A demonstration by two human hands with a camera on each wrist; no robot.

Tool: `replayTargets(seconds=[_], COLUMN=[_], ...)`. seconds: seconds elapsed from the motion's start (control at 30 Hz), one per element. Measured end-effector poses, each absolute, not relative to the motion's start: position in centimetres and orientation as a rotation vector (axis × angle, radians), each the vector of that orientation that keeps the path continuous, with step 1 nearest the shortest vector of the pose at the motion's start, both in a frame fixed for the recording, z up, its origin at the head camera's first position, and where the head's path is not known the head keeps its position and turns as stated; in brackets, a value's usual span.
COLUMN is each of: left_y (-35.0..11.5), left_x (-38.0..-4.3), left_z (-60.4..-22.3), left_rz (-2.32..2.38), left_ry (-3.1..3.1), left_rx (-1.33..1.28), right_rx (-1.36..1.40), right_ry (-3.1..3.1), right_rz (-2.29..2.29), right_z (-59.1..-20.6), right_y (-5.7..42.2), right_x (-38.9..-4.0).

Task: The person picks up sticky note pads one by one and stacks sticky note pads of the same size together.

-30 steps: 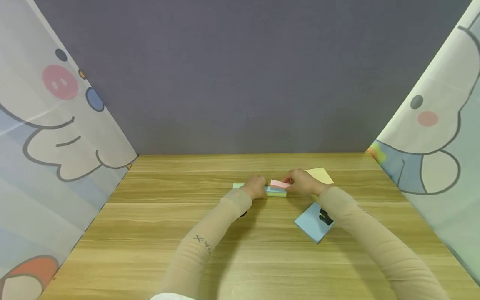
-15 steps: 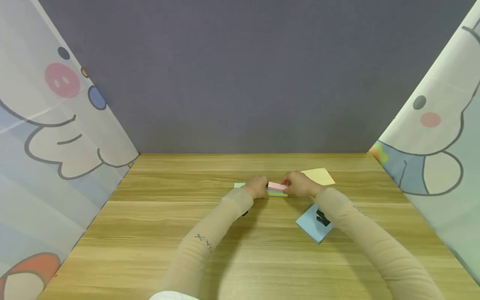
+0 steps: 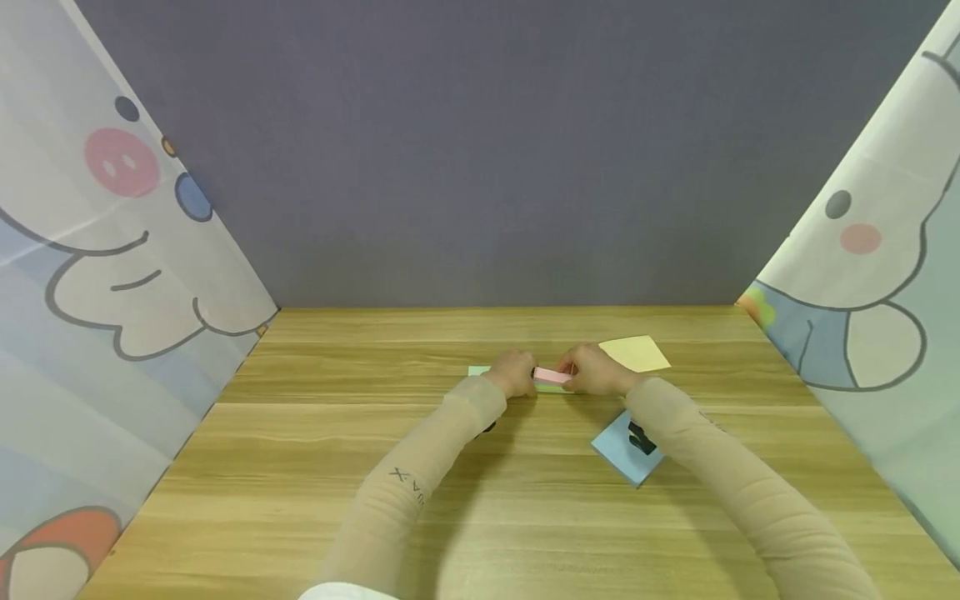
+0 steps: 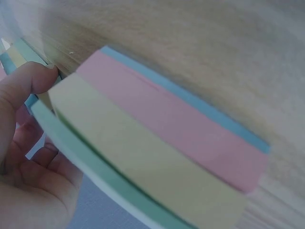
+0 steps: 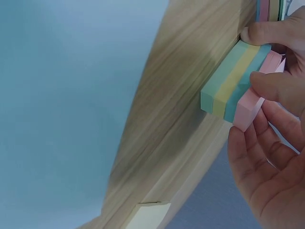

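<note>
Pink notes (image 5: 247,109) are pinched by the right grip (image 3: 596,369), stacked pads (image 5: 234,78) by the left (image 3: 513,374).

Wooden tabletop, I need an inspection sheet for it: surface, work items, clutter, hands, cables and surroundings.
Surface: wood-grain tabletop, lit evenly enough to see.
Work items: green-yellow-teal stack with a pink block at its top; second stack of blue, pink, yellow and green by the left hand.
Clutter: blue square pad, partly hidden by the right forearm; pale yellow square farther back.
Hands: left grips the first stack's end; right hand pinches the pink block.
Cables: nothing seen.
Surroundings: grey backdrop, cartoon-printed side panels.
</note>
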State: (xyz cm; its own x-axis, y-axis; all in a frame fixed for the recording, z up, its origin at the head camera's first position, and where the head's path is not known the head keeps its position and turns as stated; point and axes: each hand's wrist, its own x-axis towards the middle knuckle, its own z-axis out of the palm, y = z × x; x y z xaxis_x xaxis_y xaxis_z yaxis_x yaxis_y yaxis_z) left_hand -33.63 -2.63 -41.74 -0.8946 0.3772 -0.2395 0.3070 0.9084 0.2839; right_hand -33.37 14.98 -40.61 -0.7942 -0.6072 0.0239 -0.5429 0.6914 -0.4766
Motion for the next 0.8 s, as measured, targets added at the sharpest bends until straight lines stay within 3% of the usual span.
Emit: replayTargets(seconds=[0.8], left_y=[-2.82], left_x=[-33.44], left_z=[-41.57], left_rz=[0.359], left_ry=[2.789], left_rx=[0.491], right_rx=[-0.937], right_ry=[2.778], right_rz=[-0.639], right_z=[-40.69], right_y=[14.31], right_x=[-33.41])
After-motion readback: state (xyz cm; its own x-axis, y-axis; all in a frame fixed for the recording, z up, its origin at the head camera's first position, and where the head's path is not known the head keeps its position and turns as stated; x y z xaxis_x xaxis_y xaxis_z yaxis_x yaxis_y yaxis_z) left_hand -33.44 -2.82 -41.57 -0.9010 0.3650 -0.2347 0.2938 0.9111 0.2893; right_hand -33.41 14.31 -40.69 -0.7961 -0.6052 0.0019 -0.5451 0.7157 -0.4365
